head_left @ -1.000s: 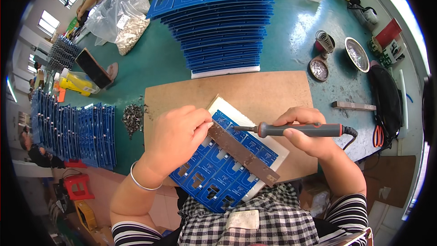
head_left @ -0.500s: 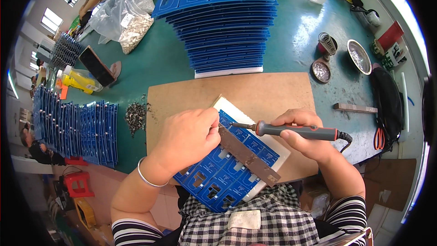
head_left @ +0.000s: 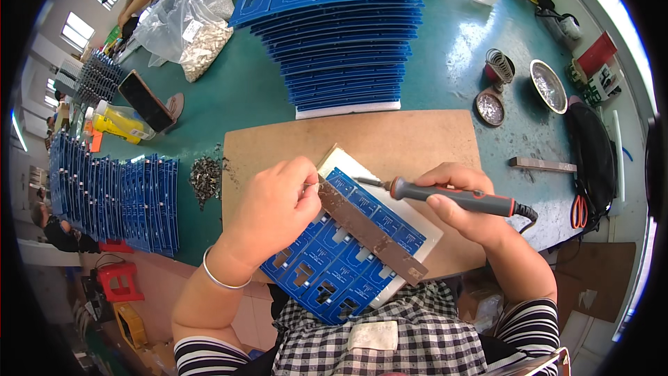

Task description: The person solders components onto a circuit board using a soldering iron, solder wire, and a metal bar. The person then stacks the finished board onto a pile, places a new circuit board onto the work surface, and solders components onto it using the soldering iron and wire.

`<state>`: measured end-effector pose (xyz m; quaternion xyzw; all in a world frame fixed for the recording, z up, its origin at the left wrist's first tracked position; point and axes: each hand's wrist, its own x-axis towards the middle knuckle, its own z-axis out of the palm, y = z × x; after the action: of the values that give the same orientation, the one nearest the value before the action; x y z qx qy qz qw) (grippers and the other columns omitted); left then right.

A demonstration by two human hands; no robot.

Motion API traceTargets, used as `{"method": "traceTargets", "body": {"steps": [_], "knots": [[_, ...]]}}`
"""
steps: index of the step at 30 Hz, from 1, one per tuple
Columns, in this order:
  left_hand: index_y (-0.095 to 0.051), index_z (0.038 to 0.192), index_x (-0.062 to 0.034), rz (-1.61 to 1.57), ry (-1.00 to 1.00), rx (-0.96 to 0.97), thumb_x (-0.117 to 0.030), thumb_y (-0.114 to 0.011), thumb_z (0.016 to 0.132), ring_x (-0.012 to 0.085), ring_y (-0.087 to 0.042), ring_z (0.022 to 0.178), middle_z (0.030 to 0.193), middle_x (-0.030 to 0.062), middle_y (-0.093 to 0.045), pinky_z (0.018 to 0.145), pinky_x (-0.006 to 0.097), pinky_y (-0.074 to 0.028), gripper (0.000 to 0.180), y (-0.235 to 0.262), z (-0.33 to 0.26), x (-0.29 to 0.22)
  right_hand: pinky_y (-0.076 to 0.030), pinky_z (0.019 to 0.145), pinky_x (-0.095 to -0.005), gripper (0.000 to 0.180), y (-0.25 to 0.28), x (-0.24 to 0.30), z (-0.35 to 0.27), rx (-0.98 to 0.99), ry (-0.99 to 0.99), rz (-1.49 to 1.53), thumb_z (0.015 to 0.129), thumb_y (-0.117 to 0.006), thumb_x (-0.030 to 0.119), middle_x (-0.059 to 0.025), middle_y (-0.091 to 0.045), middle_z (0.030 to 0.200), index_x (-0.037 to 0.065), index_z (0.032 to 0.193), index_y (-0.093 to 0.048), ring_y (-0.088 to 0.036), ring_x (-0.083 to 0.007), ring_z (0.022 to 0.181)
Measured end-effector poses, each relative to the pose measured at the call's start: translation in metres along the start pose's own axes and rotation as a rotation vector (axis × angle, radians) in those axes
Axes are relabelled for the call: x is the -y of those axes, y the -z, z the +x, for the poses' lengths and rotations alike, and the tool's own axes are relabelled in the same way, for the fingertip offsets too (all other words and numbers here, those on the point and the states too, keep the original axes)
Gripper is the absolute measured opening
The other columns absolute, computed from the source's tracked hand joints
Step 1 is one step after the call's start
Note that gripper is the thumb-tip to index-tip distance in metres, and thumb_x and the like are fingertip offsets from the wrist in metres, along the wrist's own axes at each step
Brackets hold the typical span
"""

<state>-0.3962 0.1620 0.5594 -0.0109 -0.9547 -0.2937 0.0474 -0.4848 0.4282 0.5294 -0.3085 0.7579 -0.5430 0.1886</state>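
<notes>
My right hand [head_left: 463, 198] grips a grey and orange soldering iron [head_left: 456, 197], its tip over the upper corner of a blue circuit board panel [head_left: 313, 264]. The panel lies tilted on a pale flat block [head_left: 346, 159], with its near end by my apron. Across the panel runs a flat brown metal bar [head_left: 372, 235]. My left hand [head_left: 282, 198] is closed in a pinch beside the bar's upper end. A short bit of thin solder wire [head_left: 309, 184] shows at its fingertips, apart from the iron's tip.
A brown work board [head_left: 278, 141] lies beneath. Beyond it rises a tall stack of blue panels [head_left: 341, 63]. More panels [head_left: 149, 202] and a pile of clipped leads [head_left: 206, 179] are at left. A coiled iron stand [head_left: 499, 68], metal dish [head_left: 548, 87] and scissors [head_left: 579, 211] are at right.
My left hand has moved left, away from the iron's tip, with the wire. The metal bar's upper end has shifted slightly left; the soldering iron has hardly moved.
</notes>
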Motion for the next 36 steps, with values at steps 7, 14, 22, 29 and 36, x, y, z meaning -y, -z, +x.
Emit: {"method": "traceTargets", "body": {"steps": [7, 14, 22, 29, 36], "knots": [[-0.061, 0.088, -0.0007, -0.261, -0.046, -0.098, 0.002, -0.063, 0.083, 0.0136, -0.054, 0.063, 0.075, 0.0062, -0.057, 0.058, 0.026, -0.043, 0.006, -0.005, -0.022, 0.009, -0.048, 0.072, -0.0262, 0.027, 0.042, -0.027, -0.039, -0.559, 0.053, 0.191, 0.087, -0.061, 0.017, -0.0080, -0.064, 0.087, -0.003, 0.105, -0.064, -0.059, -0.0119, 0.077], [-0.061, 0.090, 0.0010, -0.410, 0.061, -0.137, 0.000, -0.064, 0.087, 0.0072, -0.052, 0.063, 0.074, 0.0035, -0.058, 0.056, 0.022, -0.042, 0.005, -0.016, -0.031, 0.012, -0.047, 0.072, -0.0242, 0.024, 0.092, -0.024, -0.053, -1.058, 0.300, 0.062, 0.091, -0.054, 0.012, -0.0064, -0.062, 0.088, -0.003, 0.108, -0.063, -0.057, -0.0097, 0.078], [-0.057, 0.091, 0.0021, -0.397, 0.083, -0.140, 0.000, -0.059, 0.090, 0.0028, -0.048, 0.064, 0.076, 0.0012, -0.057, 0.054, 0.019, -0.039, 0.003, -0.010, -0.043, 0.009, -0.043, 0.066, -0.0228, 0.017, 0.080, -0.054, -0.043, -0.964, -0.086, -0.158, 0.085, -0.062, 0.009, -0.0036, -0.064, 0.084, -0.001, 0.098, -0.067, -0.056, -0.0067, 0.074], [-0.060, 0.087, -0.0003, -0.419, 0.057, -0.286, 0.001, -0.060, 0.089, 0.0057, -0.051, 0.062, 0.074, 0.0011, -0.058, 0.056, 0.020, -0.042, 0.002, -0.011, -0.049, 0.015, -0.049, 0.069, -0.0271, 0.026, 0.070, -0.009, -0.038, -0.449, 0.061, 0.211, 0.087, -0.062, 0.017, -0.0080, -0.066, 0.083, -0.005, 0.098, -0.065, -0.061, -0.0124, 0.077], [-0.060, 0.089, -0.0001, -0.449, 0.077, -0.315, 0.000, -0.064, 0.086, 0.0100, -0.057, 0.060, 0.075, 0.0062, -0.061, 0.053, 0.024, -0.045, 0.005, -0.016, -0.059, 0.020, -0.050, 0.073, -0.0285, 0.028, 0.013, 0.007, -0.019, 0.007, -0.148, 0.248, 0.085, -0.065, 0.021, -0.0084, -0.067, 0.088, -0.002, 0.100, -0.068, -0.062, -0.0138, 0.080]]}}
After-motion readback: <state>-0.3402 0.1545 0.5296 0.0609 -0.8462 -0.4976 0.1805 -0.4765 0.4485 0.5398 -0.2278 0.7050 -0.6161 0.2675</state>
